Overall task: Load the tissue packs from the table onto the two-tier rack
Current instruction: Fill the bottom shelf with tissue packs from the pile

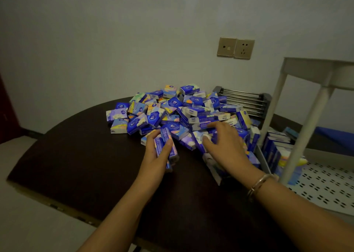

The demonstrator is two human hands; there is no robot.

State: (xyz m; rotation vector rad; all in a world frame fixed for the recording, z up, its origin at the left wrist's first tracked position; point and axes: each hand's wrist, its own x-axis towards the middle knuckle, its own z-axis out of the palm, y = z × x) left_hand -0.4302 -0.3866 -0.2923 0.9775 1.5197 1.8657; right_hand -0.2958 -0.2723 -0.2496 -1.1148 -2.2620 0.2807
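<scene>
Just the one camera, strapped to my head, wide-angle, looking forward and down over the dark table (pixel 80 156). My hands sit close in the lower middle, the wall (pixel 115 41) fills the top, and the rack (pixel 314 106) is cropped at right.

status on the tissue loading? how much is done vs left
Early. Done: one row of packs stands on the rack's lower tier. In hand: left hand grips a few packs; right hand reaches into the pile. Left: most packs are on the table.
</scene>
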